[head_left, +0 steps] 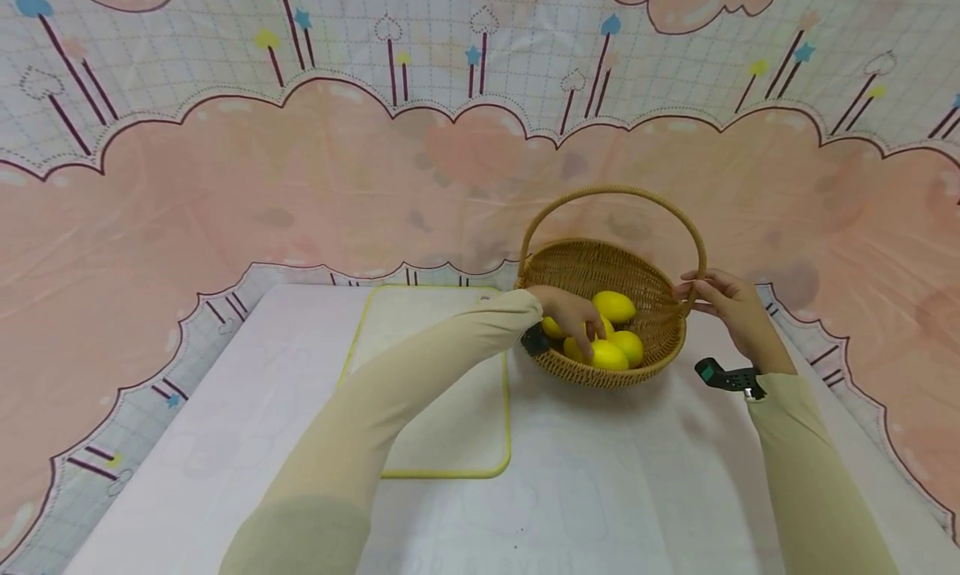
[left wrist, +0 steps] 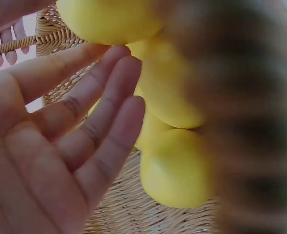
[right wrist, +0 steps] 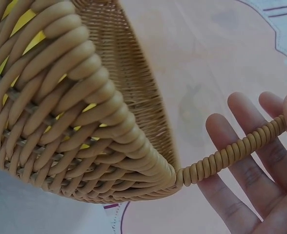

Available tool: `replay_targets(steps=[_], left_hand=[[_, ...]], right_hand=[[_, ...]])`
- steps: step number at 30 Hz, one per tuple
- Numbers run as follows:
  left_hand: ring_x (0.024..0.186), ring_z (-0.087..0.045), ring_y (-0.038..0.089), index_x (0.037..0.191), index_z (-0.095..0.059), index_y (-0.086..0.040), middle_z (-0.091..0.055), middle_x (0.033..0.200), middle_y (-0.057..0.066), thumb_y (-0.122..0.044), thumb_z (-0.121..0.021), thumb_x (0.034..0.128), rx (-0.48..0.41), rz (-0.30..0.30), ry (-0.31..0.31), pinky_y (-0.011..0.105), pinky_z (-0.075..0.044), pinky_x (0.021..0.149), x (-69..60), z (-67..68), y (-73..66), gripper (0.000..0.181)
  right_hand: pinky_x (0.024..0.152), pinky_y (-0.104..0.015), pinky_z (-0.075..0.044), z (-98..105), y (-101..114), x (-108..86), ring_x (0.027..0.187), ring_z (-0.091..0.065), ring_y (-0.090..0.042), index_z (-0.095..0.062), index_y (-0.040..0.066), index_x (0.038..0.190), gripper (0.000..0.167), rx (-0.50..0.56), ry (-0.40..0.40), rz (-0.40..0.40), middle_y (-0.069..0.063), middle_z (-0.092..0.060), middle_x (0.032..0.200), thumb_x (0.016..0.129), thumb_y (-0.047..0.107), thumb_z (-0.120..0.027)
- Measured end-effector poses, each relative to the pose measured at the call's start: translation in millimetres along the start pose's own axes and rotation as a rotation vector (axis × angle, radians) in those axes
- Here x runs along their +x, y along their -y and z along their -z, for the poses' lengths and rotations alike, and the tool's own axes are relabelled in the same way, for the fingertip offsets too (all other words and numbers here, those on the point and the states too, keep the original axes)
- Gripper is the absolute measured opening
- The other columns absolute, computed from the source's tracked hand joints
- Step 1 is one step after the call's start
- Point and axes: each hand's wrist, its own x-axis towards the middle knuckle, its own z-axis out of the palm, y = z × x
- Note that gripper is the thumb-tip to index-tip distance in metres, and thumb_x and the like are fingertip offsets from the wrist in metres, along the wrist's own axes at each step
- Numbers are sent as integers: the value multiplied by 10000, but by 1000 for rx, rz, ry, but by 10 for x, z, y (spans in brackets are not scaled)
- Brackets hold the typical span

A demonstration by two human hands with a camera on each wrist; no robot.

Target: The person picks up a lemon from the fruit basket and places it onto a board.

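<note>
Basket [head_left: 585,262] w/ lemons [head_left: 613,307] sits on the far R part of the white table [head_left: 600,492], handle [head_left: 615,189] up, a yellow-edged board [head_left: 450,417] just to its L. L hand [head_left: 568,308] reaches over the basket's L side into the fruit: fingers loosely extended, a bit bent, tips up against lemons; in the L wrist view no finger wraps round one, so prob. no firm grip, tho the thumb's mostly cut off there. R hand [head_left: 735,308] is at the R foot of the handle, partly closed: handle runs btwn thumb & fingers, a light hold, apparently steadying. Progress, my read: basket's in hand & every lemon visible is inside it, several piled toward the near L, touching. To do: L hand seems to have no lemon secured, so fruit handling looks midway at best, & letting go of the handle isn't done. Can't tell if lemons are going in or out, or exact no., b/c L hand hides some.
</note>
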Motion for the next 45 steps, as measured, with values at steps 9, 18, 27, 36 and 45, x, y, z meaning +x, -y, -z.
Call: replay_targets(steps=[9, 18, 27, 36, 45], left_hand=[[1286, -481, 191, 1480, -309, -154, -403, 1476, 56, -339, -491, 971, -104, 149, 153, 333, -409, 1068, 82, 131, -152, 571], [1162, -586, 198, 1455, -364, -169, -394, 1476, 82, -292, -671, 861, -129, 146, 110, 325, -492, 977, 171, 85, -123, 680], [1225, -522, 228, 1389, -469, -190, -421, 1435, 120, -19, -636, 862, -196, 134, 27, 337, -490, 983, 136, 93, -81, 579], [1188, -543, 247, 1409, -440, -205, -387, 1463, 112, -133, -681, 850, -162, 133, 83, 355, -481, 996, 144, 83, -153, 613], [1210, -530, 166, 1440, -360, -222, -332, 1501, 14, -192, -704, 836, -78, 186, 158, 268, -470, 980, 205, 117, -192, 697]], right_hand=[[768, -98, -518, -4, 27, -14, 878, -657, -5, -638, 178, 1076, 182, 27, 7, 16, 105, -707, 912, 976, 147, -489], [769, -104, -521, -18, 16, -2, 876, -656, -4, -640, 175, 1074, 183, 21, 12, 14, 110, -707, 916, 976, 147, -489], [770, -93, -513, -6, 18, 5, 878, -654, -4, -632, 176, 1083, 181, -17, 6, 12, 110, -704, 917, 978, 153, -486], [767, -94, -514, -6, 5, -1, 871, -655, -1, -636, 179, 1069, 176, -4, 1, 4, 113, -705, 907, 976, 149, -490], [770, -95, -515, -4, 14, 3, 875, -654, -5, -632, 172, 1082, 180, -16, -3, 0, 112, -702, 914, 978, 152, -486]])
